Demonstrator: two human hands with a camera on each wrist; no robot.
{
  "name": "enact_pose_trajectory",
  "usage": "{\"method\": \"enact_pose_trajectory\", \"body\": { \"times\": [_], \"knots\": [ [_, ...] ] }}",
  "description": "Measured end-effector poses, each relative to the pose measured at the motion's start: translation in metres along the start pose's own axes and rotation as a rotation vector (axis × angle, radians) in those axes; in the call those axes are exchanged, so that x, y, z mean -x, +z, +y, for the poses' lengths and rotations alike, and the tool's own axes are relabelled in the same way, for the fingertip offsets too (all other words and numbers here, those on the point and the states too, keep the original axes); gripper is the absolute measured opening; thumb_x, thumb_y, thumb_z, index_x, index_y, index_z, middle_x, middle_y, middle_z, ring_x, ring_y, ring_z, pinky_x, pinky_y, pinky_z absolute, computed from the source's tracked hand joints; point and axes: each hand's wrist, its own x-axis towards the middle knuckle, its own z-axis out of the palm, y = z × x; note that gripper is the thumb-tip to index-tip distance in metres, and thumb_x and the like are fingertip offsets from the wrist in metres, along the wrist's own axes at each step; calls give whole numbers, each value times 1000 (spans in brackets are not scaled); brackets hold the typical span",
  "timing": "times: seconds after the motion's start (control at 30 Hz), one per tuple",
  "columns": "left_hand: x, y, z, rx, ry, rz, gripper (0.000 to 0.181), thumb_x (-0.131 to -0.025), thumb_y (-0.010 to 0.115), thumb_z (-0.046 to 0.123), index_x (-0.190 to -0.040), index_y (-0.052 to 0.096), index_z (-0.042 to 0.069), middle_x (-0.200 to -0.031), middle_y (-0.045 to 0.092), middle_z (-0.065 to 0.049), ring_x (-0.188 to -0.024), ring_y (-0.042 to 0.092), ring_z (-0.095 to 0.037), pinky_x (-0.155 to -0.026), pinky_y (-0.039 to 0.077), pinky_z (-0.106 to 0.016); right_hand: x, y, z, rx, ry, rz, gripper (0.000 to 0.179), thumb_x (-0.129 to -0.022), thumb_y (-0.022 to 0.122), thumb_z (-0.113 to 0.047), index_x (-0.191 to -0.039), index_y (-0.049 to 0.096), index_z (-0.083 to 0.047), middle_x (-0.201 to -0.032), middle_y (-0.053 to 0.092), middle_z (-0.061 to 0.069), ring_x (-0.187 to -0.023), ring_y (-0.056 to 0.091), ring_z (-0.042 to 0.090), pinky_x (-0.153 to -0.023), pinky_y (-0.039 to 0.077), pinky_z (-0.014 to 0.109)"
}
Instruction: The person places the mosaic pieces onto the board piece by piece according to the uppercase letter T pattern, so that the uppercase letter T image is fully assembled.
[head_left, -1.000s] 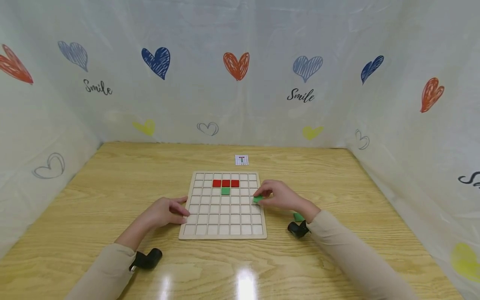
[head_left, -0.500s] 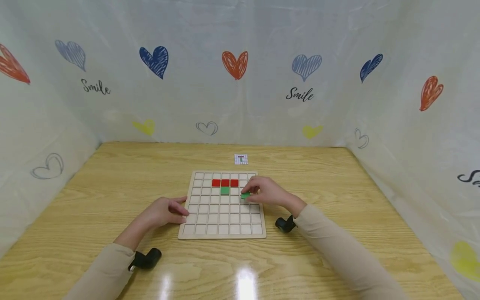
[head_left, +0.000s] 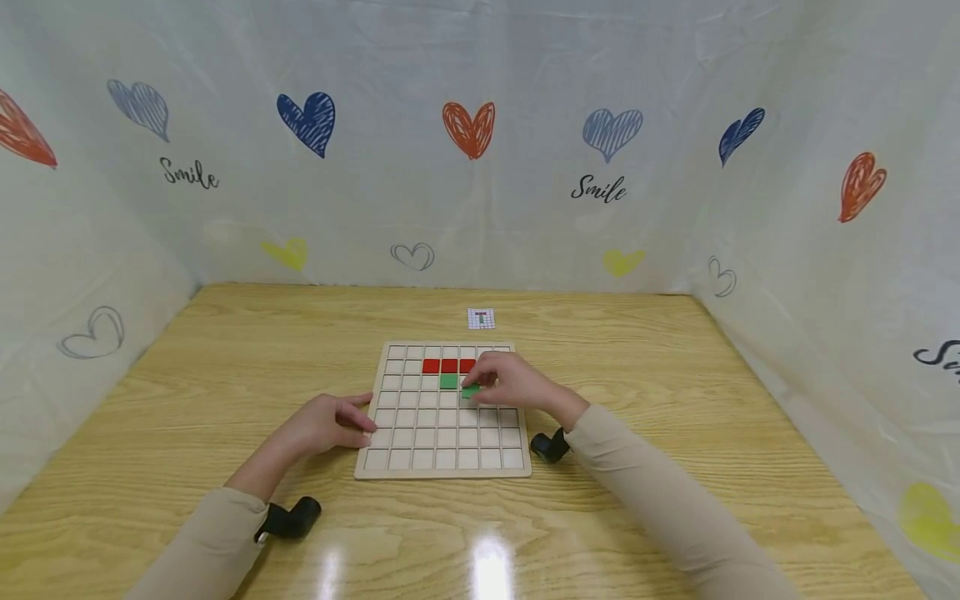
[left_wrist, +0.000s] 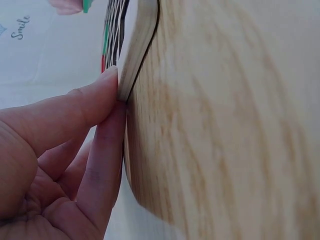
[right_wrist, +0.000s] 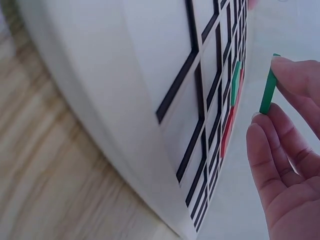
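A pale gridded wooden board (head_left: 442,477) lies on the table. In its upper part sits a row of red square tiles (head_left: 449,366), with a green square tile (head_left: 448,381) under the middle one. My left hand (head_left: 330,423) rests at the board's left edge. In the left wrist view, the thumb (left_wrist: 95,97) touches the edge near the front corner, the other fingers beside it. My right hand (head_left: 510,382) is over the board, pinching another green tile (right_wrist: 268,92) between thumb and fingertips. That tile is held tilted above the grid, just right of and nearer than the placed green one.
Behind the board lies a small printed card (head_left: 481,318) with a T-shaped red and green pattern. Black wrist cameras (head_left: 294,517) hang under both sleeves. White sheeting (head_left: 525,233) printed with hearts encloses the wooden table (head_left: 637,333) at the back and sides.
My right hand has moved left from the board's right edge to near the placed green tile, carrying the second one. The left hand stays at the left edge.
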Motion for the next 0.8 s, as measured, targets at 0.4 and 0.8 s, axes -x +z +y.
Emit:
{"method": "enact_pose_trajectory", "body": {
  "times": [0.4, 0.8],
  "knots": [
    [1, 0, 1, 12, -4, -2, 14, -75, 76, 7, -89, 74, 3, -137, 41, -24, -130, 27, -44, -102, 25, -54, -13, 7, -4, 36, 7, -57, 16, -79, 74, -9, -95, 72, -7, -84, 59, 0, -76, 52, 12, -70, 46, 22],
    [0, 0, -1, 16, -10, -3, 14, -75, 76, 6, -89, 74, 4, -138, 41, -23, -131, 26, -44, -102, 26, -54, -30, 15, -7, 68, 55, -116, 17, -78, 76, -11, -95, 72, -8, -86, 60, -5, -77, 53, 8, -71, 46, 20]
  ]
}}
